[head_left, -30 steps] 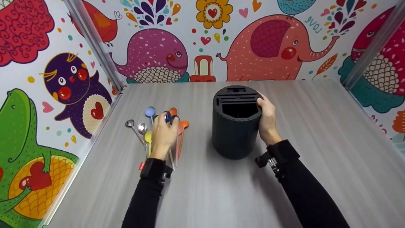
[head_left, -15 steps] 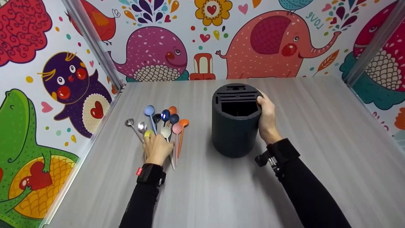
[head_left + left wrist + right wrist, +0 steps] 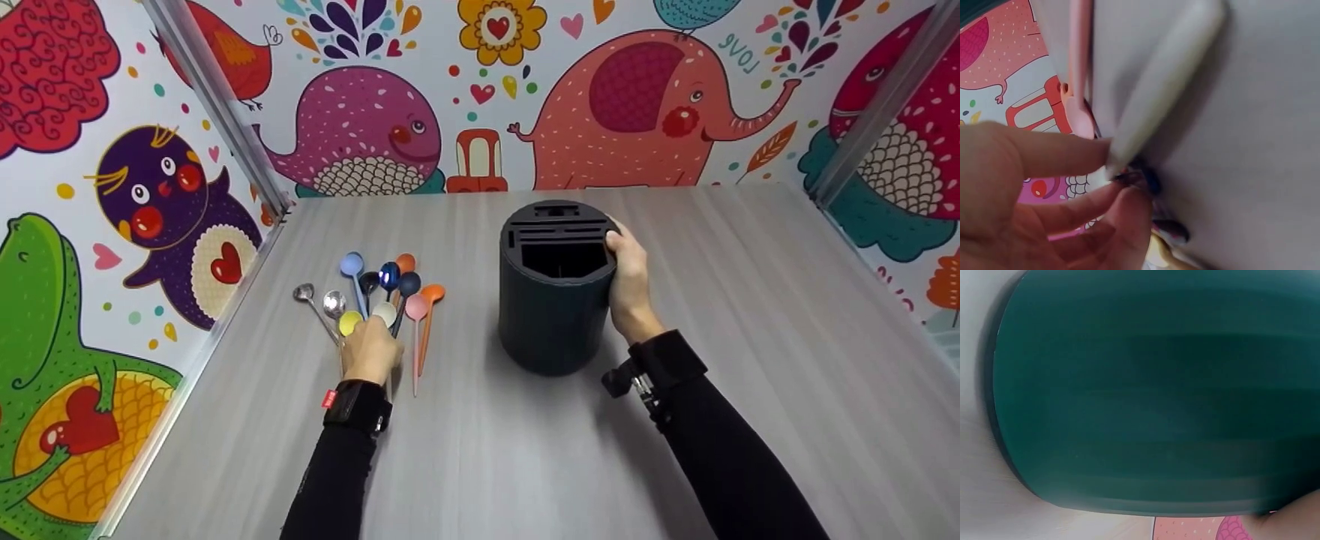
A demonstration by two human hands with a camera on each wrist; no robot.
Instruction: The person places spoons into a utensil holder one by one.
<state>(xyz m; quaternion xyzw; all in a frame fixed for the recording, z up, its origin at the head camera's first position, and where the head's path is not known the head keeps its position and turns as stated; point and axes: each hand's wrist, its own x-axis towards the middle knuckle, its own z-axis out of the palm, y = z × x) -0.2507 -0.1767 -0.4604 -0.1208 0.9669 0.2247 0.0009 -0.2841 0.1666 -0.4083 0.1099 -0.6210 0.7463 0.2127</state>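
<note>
Several colourful and metal spoons (image 3: 390, 289) lie fanned on the table left of a dark cylindrical holder (image 3: 553, 300) with slots and an open well in its top. My left hand (image 3: 370, 341) rests over the spoon handles. In the left wrist view its thumb and fingers (image 3: 1072, 154) pinch the end of a white spoon handle (image 3: 1162, 90), beside a pink handle (image 3: 1080, 67). The white spoon's bowl (image 3: 385, 313) shows just past my knuckles. My right hand (image 3: 626, 277) grips the holder's upper right side; the holder's wall (image 3: 1151, 399) fills the right wrist view.
The grey wood-grain table (image 3: 750, 337) is boxed in by cartoon-print walls at the back and both sides, with metal posts (image 3: 217, 105) in the corners. Two silver spoons (image 3: 330, 304) lie furthest left, near the left wall.
My left hand has drawn back toward me, from over the spoon bowls down to their handles, uncovering the bowls. The right hand and holder have stayed put.
</note>
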